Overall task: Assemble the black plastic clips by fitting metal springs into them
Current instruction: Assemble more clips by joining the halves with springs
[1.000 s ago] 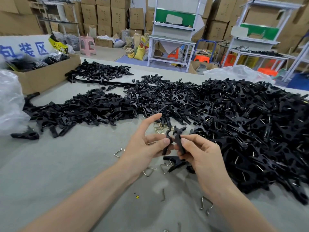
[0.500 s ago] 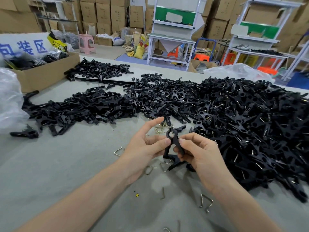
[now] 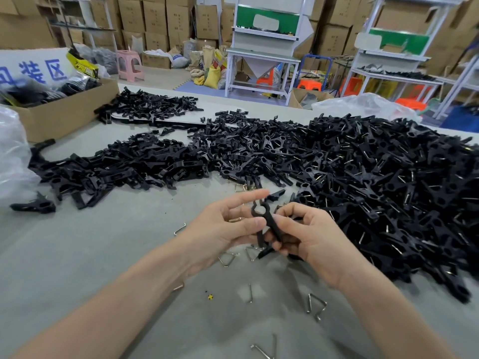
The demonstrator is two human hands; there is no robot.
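Black plastic clip (image 3: 267, 224) stands roughly upright between both hands, raised above the table, with its ring-shaped head uppermost and its legs pointing down toward the palms. Left hand (image 3: 220, 229) pinches the clip from the left: the thumb (image 3: 258, 224) presses against the shank just below the ring, while the index finger (image 3: 246, 199) extends straight, its tip above the ring. Right hand (image 3: 313, 239) grips the clip from the right, its fingers (image 3: 287, 211) curled round the lower shank. Whether a spring is seated in the clip cannot be told. Beneath and around the hands, loose metal springs (image 3: 316, 305) lie scattered on the grey table (image 3: 77, 268), and one separate black clip part (image 3: 267, 252) shows just below the right fingers. A large heap of clips (image 3: 388, 190) covers the table to the right. A flatter spread of black parts (image 3: 116, 167) lies to the left, near a cardboard box (image 3: 64, 112).
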